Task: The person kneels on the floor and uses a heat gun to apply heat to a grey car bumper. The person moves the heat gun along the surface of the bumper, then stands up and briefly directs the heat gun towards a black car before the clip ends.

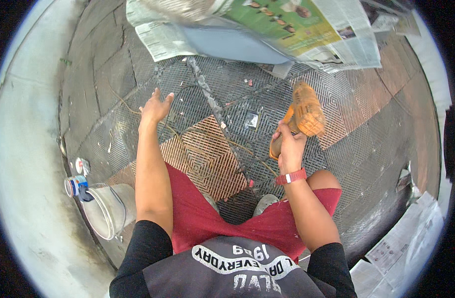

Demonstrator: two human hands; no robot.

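Observation:
My right hand (289,145) is closed round the handle of a worn orange heat gun (307,110), its body smudged with dark dirt and its far end tilted up and away toward the papered panel. My left hand (156,106) is held out with nothing in it, fingers spread, over the floor to the left. Ahead of both hands stands a smooth grey-blue panel (232,43), its upper edge and sides covered with newspaper (307,30). Neither hand touches the panel or the paper. The paper's upper left part is blurred.
Ribbed floor mats (207,149) in black and tan lie beneath me, with a thin yellowish cord (180,141) looped across them. At the left wall stand a whitish bucket (111,208) and a small blue-labelled can (77,186). More newspaper (411,243) lies at lower right.

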